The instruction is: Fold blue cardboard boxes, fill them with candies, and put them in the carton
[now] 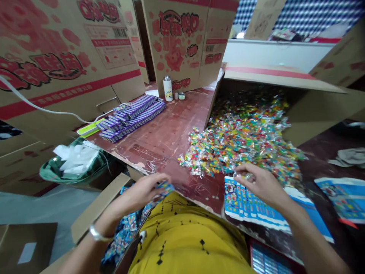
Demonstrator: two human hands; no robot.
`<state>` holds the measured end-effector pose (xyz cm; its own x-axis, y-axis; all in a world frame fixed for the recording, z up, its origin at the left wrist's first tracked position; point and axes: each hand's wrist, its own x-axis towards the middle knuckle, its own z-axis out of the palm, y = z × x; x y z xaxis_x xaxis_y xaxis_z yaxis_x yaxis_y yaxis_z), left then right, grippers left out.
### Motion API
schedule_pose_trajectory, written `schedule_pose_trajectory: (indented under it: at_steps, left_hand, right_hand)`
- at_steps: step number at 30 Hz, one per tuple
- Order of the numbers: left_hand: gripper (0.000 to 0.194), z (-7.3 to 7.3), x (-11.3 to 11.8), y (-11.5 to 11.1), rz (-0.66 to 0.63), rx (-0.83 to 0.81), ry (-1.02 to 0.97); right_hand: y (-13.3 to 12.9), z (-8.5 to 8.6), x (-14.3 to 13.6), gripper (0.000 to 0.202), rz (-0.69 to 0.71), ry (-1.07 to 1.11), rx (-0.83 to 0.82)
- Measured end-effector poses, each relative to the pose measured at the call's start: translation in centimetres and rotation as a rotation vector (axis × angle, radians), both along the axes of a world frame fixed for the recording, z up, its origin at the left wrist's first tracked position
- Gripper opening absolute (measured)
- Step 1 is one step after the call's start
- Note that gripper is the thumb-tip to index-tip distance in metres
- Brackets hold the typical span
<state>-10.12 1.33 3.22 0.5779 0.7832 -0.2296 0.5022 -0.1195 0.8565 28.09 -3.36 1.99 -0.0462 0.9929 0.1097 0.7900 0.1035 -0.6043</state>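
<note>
Blue printed packet [167, 187] sits in our left hand's [148, 188] curled fingers. Above a sideways row of flat blue packets [249, 205], our right hand [260, 182] pinches clear-wrapped candy [249, 176], the nearer to a multicoloured film-wrapped heap [242, 139] just beyond.

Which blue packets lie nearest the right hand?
The overlapping row of blue packets on the table, just under the right hand; the others are farther right or near the left hand.
</note>
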Motion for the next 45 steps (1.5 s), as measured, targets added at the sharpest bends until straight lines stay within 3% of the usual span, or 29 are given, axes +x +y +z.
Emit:
schedule_pose_trajectory:
  at_steps: [3, 5, 8, 13, 16, 19, 25, 28, 33, 36, 39, 41, 43, 45]
  left_hand:
    - [0.028, 0.7, -3.8, 0.5, -0.037, 0.068, 0.281]
    - [0.036, 0.6, -4.0, 0.4, -0.048, 0.114, 0.344]
    - [0.037, -0.4, -0.8, -0.4, -0.107, 0.151, 0.289]
    - [0.023, -2.8, 7.8, -2.3, -0.231, 0.164, 0.034]
    - [0.020, -4.1, 11.3, -3.1, -0.259, 0.204, -0.047]
    - [0.021, -4.7, 13.2, -3.4, -0.174, 0.276, -0.100]
    - [0.072, -4.6, 15.9, -3.9, 0.030, 0.375, -0.246]
    - [0.074, -4.2, 16.1, -3.5, 0.089, 0.293, -0.357]
    - [0.061, -3.2, 14.5, -2.1, -0.016, -0.322, -0.727]
    - [0.059, -3.2, 13.4, -1.8, -0.065, -0.534, -0.789]
    - [0.057, -3.5, 12.7, -1.9, -0.124, -0.603, -0.747]
    - [0.047, -3.7, 12.4, -1.9, -0.122, -0.583, -0.721]
    - [0.037, -3.7, 12.3, -1.8, -0.066, -0.525, -0.715]
    - [0.032, -3.8, 12.5, -1.7, 0.036, -0.448, -0.743]
  right_hand:
    - [-1.2, -1.8, 1.8, 0.029, 0.119, -0.256, -0.064]
    - [-1.6, -3.1, 1.8, 0.039, 0.126, -0.376, -0.049]
    - [-1.1, -4.3, 1.2, 0.052, 0.047, -0.523, -0.004]
    - [0.8, -4.8, 0.6, 0.040, 0.076, -0.517, 0.013]
    - [1.0, -4.6, 0.8, 0.026, 0.034, -0.410, 0.066]
    - [0.6, -3.8, 0.7, 0.022, -0.051, -0.112, 0.053]
    - [0.1, -1.1, -2.3, 0.036, -0.199, 0.597, -0.126]
    - [-0.3, -0.6, -4.2, 0.034, -0.210, 0.751, -0.109]
    - [-1.9, -1.0, -5.9, 0.036, 0.021, 0.688, -0.077]
    - [-2.3, -0.6, -6.1, 0.037, 0.157, 0.619, -0.121]
    - [-2.0, 0.5, -5.9, 0.019, 0.247, 0.565, -0.237]
    - [-1.7, 1.1, -5.6, 0.022, 0.274, 0.525, -0.323]
    - [-1.4, 1.1, -5.5, 0.022, 0.189, 0.559, -0.307]
    - [-1.4, 0.5, -5.8, 0.025, 0.040, 0.643, -0.189]
